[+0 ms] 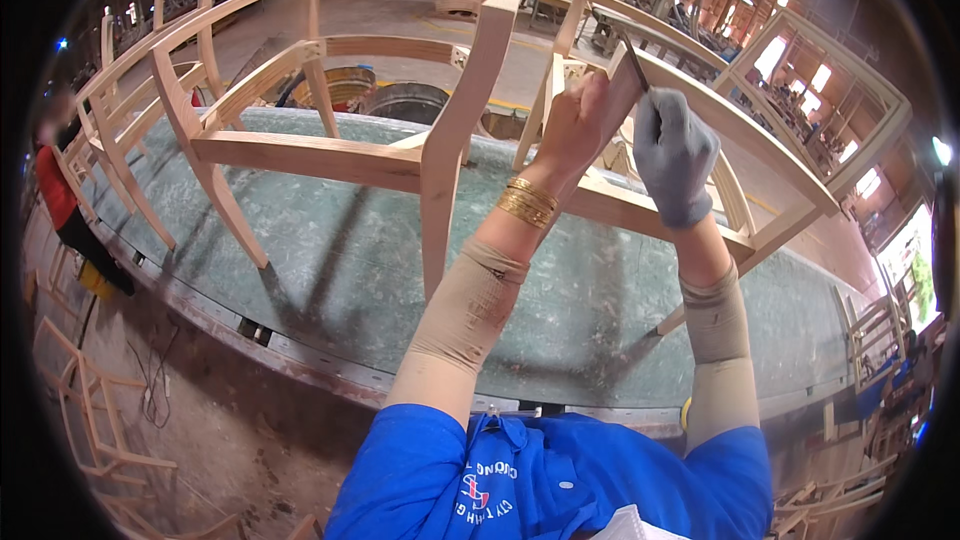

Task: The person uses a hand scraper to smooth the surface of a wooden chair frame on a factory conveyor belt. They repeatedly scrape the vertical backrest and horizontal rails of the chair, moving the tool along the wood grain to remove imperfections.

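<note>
Two hands meet at the top rail of an unfinished pale wooden chair frame (690, 100) standing on the green-grey tabletop (330, 270). Left hand (580, 125), bare, grip clamped on a thin dark metal blade (632, 58). Right hand (675, 155), grey-gloved, grip closed around the same blade, lower down. Second pale chair frame (330, 150) stands alongside, left.

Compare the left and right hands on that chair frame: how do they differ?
The left hand is bare, with gold bangles at the wrist; the right hand wears a grey glove. The left hand presses on the top rail of the chair frame; the right hand grips a thin dark tool against that rail. Both forearms wear beige sleeves and both hands work the same spot.
</note>
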`<act>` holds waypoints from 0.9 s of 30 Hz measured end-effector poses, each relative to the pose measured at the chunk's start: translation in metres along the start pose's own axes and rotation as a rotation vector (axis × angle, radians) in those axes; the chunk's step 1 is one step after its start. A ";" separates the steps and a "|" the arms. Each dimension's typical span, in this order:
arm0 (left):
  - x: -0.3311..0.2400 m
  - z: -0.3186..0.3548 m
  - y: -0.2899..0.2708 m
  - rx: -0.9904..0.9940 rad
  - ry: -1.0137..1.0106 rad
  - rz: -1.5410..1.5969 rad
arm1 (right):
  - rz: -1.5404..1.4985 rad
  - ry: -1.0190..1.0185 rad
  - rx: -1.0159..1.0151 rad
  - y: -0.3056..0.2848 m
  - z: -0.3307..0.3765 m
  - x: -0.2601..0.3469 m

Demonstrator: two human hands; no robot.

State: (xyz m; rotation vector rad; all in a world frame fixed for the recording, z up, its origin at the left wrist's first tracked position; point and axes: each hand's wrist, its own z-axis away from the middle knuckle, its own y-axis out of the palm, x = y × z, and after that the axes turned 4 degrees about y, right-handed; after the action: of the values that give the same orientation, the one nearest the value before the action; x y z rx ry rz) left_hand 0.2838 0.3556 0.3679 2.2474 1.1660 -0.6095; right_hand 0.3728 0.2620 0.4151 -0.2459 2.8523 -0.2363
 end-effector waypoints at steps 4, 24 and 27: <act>-0.003 -0.002 -0.003 0.011 -0.031 0.092 | -0.029 -0.021 -0.005 0.002 0.000 -0.004; -0.001 -0.001 0.001 0.005 -0.021 0.101 | -0.053 0.021 0.008 -0.002 0.007 -0.007; 0.002 -0.004 -0.002 0.000 -0.014 0.057 | -0.060 0.013 0.025 0.001 -0.007 -0.003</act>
State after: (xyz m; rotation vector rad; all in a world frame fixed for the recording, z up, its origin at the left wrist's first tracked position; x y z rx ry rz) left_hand 0.2834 0.3602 0.3691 2.2647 1.0905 -0.6022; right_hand 0.3733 0.2645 0.4218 -0.3262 2.8560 -0.2867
